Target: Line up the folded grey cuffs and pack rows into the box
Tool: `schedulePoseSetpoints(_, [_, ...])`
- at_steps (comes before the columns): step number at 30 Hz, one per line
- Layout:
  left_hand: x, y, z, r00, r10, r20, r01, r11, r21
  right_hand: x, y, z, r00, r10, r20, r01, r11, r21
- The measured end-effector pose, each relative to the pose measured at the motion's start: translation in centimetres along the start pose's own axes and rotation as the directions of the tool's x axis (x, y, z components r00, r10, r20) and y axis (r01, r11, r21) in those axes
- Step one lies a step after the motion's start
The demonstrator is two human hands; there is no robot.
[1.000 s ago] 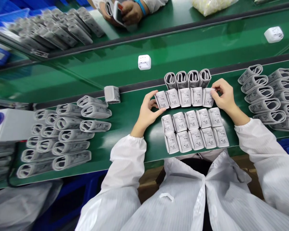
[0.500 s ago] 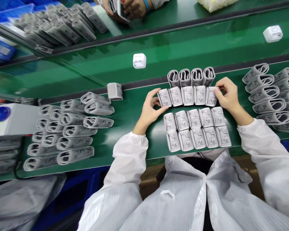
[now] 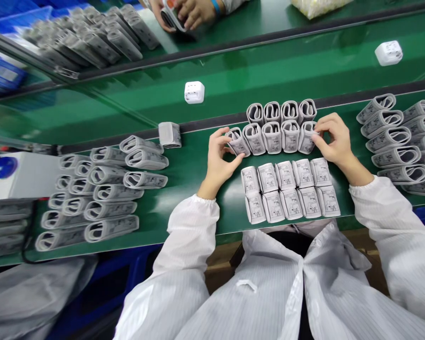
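Note:
My left hand (image 3: 220, 159) grips the left end of a row of rolled grey blood pressure cuffs, its thumb below and fingers behind the end cuff (image 3: 238, 142). At the other end, my right hand (image 3: 333, 139) pinches the last cuff (image 3: 307, 138) between thumb and fingers. Between them the middle cuffs (image 3: 272, 139) stand side by side, tilted, with their coiled ends showing. Directly behind is another row of upright rolled cuffs (image 3: 281, 112). Nearer my body, two rows of cuffs (image 3: 286, 175) lie with their printed faces up.
More rolled cuffs (image 3: 109, 193) lie to the left, and others (image 3: 396, 156) are stacked at the right. White plug-like blocks (image 3: 194, 92) sit on the green conveyor belt (image 3: 269, 75). Across it, a co-worker's hands (image 3: 194, 12) hold something beside a cuff pile (image 3: 92, 38).
The held row has tipped back, so its coiled ends now show at the top. The white blocks have shifted left along the belt. The co-worker's hands have turned their item.

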State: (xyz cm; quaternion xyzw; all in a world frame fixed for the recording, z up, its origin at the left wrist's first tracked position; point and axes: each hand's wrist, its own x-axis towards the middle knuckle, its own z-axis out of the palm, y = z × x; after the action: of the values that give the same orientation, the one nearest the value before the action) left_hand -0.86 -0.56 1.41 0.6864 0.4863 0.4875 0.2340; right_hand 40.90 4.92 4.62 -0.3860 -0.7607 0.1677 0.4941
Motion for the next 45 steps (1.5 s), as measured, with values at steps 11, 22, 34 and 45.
schedulePoseSetpoints(11, [0.5,2.1,-1.7,0.974,0.227,-0.023,-0.225,0.973,0.049,2.0,-2.1,-4.0,0.896,0.28,0.345,-0.328,0.941,0.088])
schedulePoseSetpoints(22, [1.3,4.1,-1.5,0.863,0.052,0.503,0.024,0.989,-0.143,2.8,-2.3,-4.8,0.532,0.244,0.811,-0.411,0.912,-0.005])
schedulePoseSetpoints(34, [1.1,2.7,-1.4,0.942,-0.034,0.333,0.161,0.919,-0.361,0.9,-2.3,-1.2,0.932,0.284,0.226,-0.261,0.957,-0.126])
schedulePoseSetpoints(45, [1.1,2.3,-0.9,0.961,-0.106,0.255,0.199,0.905,-0.377,1.1,-3.4,-1.7,0.948,0.215,0.232,-0.163,0.961,-0.225])
